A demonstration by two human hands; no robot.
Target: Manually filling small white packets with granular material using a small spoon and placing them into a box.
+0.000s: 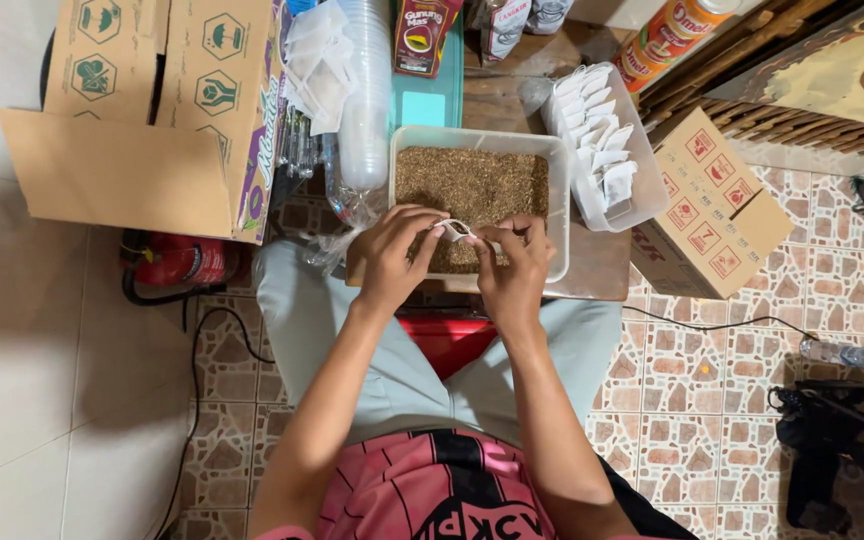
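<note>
A clear plastic tub full of brown loose tea-like granules rests on a wooden board in front of me. Over its near edge, my left hand and my right hand together pinch a small white sachet. Each hand grips one side of the sachet, fingers curled around it. To the right of the tub stands a narrow clear tray packed with several white sachets standing on edge.
An open cardboard box lies at upper left, with a stack of clear plastic cups beside it. A smaller cardboard box sits on the patterned tile floor at right. A water bottle and black gear lie far right.
</note>
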